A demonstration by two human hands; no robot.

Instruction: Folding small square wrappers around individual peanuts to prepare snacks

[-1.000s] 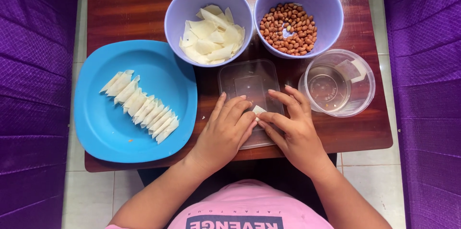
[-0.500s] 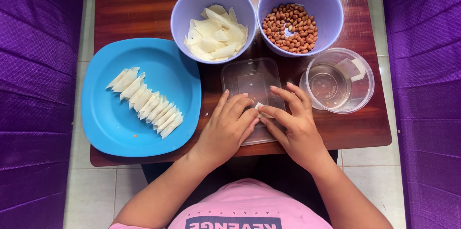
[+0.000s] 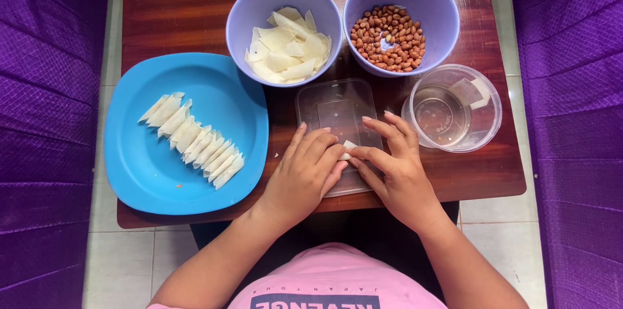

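Dark reddish wood makes up the worktop, set between purple upholstered seats over a pale tiled floor. At its near edge, a small white wrapper piece sits pinched between both hands over a clear rectangular lid. The left hand curls its fingers in on the piece from the left, and the right hand presses thumb and forefinger on it from the right with the other fingers spread flat on the lid; so little of the piece shows that I cannot tell how far it is folded or whether anything lies inside it.

Just right of the lid stands a clear round tub holding what looks like a little water. Far of the lid, a lilac bowl of flat white wrappers sits beside a lilac bowl of peanuts. To the left, a blue plate carries a slanting row of folded white pieces.

As a judgement, the thin piece could tear or spring open if the fingertips press unevenly, and the lid, which overhangs the near edge, could slide off under the hands' weight. An elbow swinging right might tip the tub.
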